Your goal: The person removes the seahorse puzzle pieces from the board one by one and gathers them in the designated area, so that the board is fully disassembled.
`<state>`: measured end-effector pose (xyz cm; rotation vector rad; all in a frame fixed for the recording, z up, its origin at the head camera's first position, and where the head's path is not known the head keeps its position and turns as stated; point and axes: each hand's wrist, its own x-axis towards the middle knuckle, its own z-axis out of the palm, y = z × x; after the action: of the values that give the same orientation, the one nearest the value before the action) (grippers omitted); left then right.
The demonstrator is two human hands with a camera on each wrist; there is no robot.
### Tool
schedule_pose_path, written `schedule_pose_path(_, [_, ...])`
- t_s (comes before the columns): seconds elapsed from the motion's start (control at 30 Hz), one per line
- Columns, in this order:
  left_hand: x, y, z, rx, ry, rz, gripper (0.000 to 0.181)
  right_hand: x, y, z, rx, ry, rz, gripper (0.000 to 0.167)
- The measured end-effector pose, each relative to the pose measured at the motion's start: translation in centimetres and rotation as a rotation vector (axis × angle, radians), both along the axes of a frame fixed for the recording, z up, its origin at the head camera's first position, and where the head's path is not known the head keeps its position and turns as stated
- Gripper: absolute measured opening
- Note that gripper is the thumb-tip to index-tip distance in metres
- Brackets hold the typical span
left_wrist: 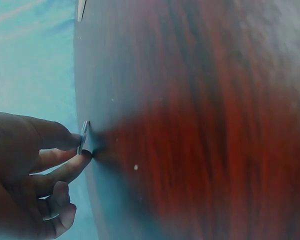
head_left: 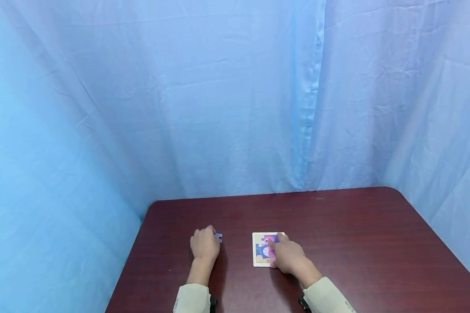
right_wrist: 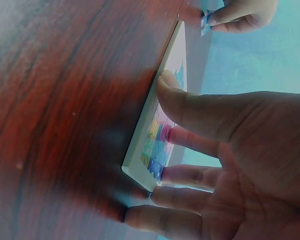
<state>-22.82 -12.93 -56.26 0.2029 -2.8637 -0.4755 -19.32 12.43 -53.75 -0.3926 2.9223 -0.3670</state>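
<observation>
My left hand (head_left: 205, 243) is over the left part of the table. In the left wrist view its thumb and fingers pinch a small, thin jigsaw piece (left_wrist: 83, 137), seen nearly edge-on and close to the tabletop. From the head the piece shows blue with a notched edge. To the right lies a square jigsaw board (head_left: 261, 233) with a pale frame and a pink, blue and yellow picture. My right hand (head_left: 289, 255) rests across its right side, hiding part of the picture. In the right wrist view the thumb touches the frame's near edge, while fairly straight fingers press the picture and corner.
Both hands work above a dark reddish-brown wooden table (head_left: 348, 226) with rounded far corners. Pale blue curtains (head_left: 235, 108) hang behind it and along both sides. Light sleeves (head_left: 193, 297) and dark wrist bands show at the bottom.
</observation>
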Motion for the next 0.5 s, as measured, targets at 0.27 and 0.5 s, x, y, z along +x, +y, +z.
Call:
schedule_pose_path(0.27, [-0.27,0.33,-0.17,0.027,-0.079,0.028,0.017,0.08,0.01,0.03,-0.004,-0.002,-0.007,0.064])
schedule_pose_path(0.5, [-0.54,0.38,-0.15,0.067,-0.155,0.056,0.03,-0.02,0.27,-0.29,-0.003,0.001,-0.008,0.065])
